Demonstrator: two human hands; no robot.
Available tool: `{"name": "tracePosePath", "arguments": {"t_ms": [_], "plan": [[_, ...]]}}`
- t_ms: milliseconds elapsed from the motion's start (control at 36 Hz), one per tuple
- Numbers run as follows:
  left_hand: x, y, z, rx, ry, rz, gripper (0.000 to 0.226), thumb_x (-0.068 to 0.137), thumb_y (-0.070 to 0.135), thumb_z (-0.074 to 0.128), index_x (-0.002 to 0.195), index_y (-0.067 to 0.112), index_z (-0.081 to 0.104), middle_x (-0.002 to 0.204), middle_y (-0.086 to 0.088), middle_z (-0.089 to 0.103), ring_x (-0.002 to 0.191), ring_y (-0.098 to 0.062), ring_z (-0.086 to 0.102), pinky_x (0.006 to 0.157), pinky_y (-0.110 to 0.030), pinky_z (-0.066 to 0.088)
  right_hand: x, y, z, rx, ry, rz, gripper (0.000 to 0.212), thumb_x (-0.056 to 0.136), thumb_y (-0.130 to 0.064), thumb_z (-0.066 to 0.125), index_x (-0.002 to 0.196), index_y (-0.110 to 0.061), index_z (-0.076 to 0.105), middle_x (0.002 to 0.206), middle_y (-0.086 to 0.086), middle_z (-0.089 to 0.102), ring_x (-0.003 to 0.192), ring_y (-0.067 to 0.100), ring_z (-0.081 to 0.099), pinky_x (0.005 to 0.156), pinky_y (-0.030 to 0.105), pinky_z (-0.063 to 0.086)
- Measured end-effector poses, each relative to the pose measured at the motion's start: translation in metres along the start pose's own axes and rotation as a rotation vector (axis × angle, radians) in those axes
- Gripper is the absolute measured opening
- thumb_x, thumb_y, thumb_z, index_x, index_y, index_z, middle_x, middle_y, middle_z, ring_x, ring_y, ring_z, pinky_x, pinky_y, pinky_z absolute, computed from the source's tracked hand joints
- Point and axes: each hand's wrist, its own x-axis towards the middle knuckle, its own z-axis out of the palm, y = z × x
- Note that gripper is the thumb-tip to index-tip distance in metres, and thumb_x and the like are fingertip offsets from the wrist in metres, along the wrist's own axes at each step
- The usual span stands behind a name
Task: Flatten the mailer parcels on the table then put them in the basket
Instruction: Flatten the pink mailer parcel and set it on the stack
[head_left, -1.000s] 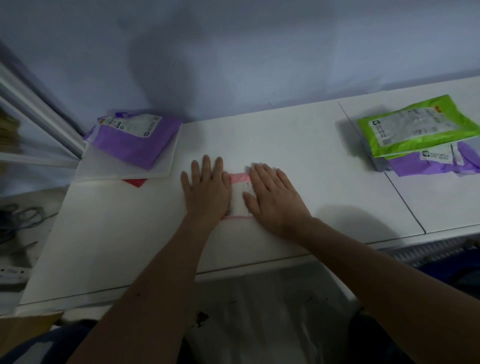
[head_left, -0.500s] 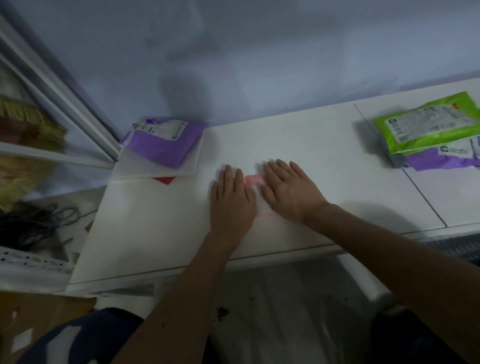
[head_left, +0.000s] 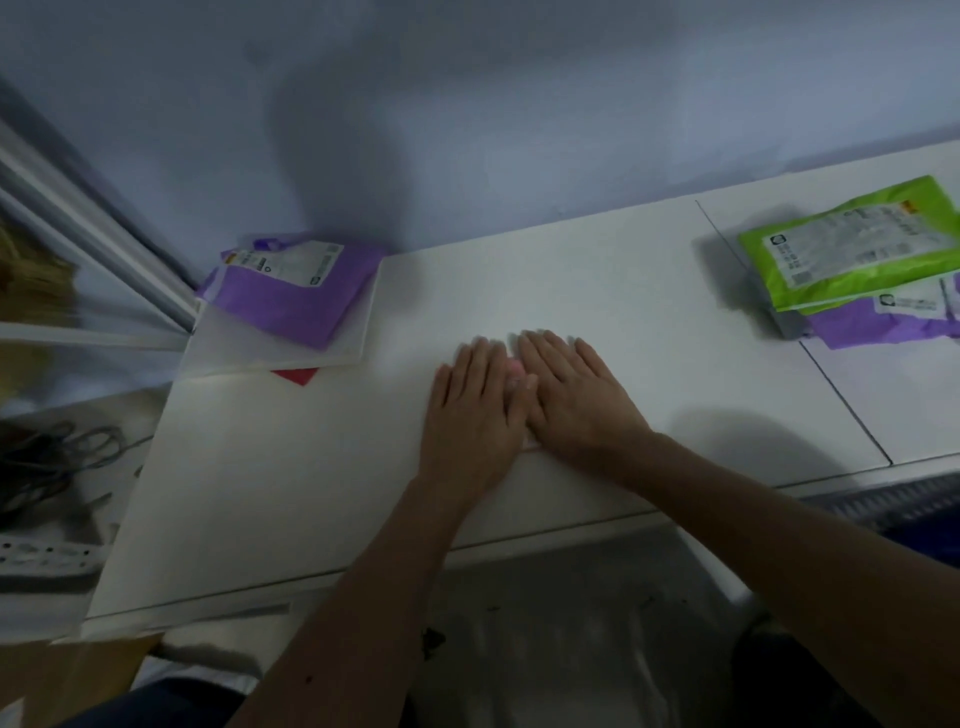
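At the left end of the worktop (head_left: 260, 493), a purple mailer (head_left: 291, 296) lies on a shallow white tray (head_left: 280, 358), and a red corner (head_left: 295, 374) pokes out beneath it. Whether that tray is the basket cannot be told, and no other container shows. In the middle, the left hand (head_left: 475, 410) and right hand (head_left: 576, 400) lie side by side. Each grip is open, fingers straight, palms pressing a pink mailer (head_left: 515, 369) that is almost hidden under them. To the right, a green mailer (head_left: 852, 244) sits on top of a second purple mailer (head_left: 883, 325). Flattening appears to be under way on one parcel, and the right-hand pile looks yet to be done.
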Motion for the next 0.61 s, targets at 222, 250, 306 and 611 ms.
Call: {"name": "tracePosePath", "arguments": {"t_ms": [222, 250, 306, 611], "plan": [[-0.012, -0.021, -0.005, 0.106, -0.025, -0.104, 0.083, 0.098, 0.056, 0.001, 0.14, -0.001, 0.044, 0.145, -0.018, 0.043, 0.137, -0.031, 0.038, 0.113, -0.043, 0.027, -0.012, 0.014, -0.007, 0.107, -0.067, 0.119, 0.073, 0.097, -0.059, 0.01, 0.155, -0.016, 0.0, 0.163, 0.002, 0.001, 0.149, 0.013, -0.005, 0.12, 0.031, -0.004], [-0.013, -0.021, -0.006, 0.111, -0.01, -0.116, 0.082, 0.098, 0.056, 0.001, 0.14, -0.001, 0.044, 0.146, -0.018, 0.043, 0.137, -0.031, 0.038, 0.113, -0.044, 0.026, -0.014, 0.014, -0.008, 0.117, -0.073, 0.128, 0.073, 0.097, -0.059, 0.01, 0.155, -0.016, -0.001, 0.163, 0.002, 0.0, 0.149, 0.013, -0.005, 0.12, 0.031, -0.005], [-0.014, -0.019, -0.005, 0.083, -0.022, -0.154, 0.082, 0.097, 0.057, 0.002, 0.143, 0.0, 0.039, 0.148, -0.018, 0.038, 0.14, -0.031, 0.033, 0.115, -0.044, 0.023, -0.015, 0.013, -0.01, 0.135, -0.099, 0.147, 0.074, 0.097, -0.06, 0.01, 0.155, -0.015, -0.001, 0.162, 0.003, -0.001, 0.149, 0.014, -0.005, 0.12, 0.031, -0.005], [0.001, -0.014, -0.065, -0.352, 0.009, -0.477, 0.048, 0.092, 0.021, 0.055, 0.138, 0.012, 0.045, 0.123, -0.011, 0.063, 0.116, -0.029, 0.058, 0.096, -0.035, 0.046, 0.0, 0.01, -0.051, 0.452, -0.058, 0.566, 0.039, 0.092, -0.032, 0.049, 0.12, -0.005, 0.046, 0.124, 0.016, 0.049, 0.117, 0.035, 0.05, 0.093, 0.04, 0.042]]}}
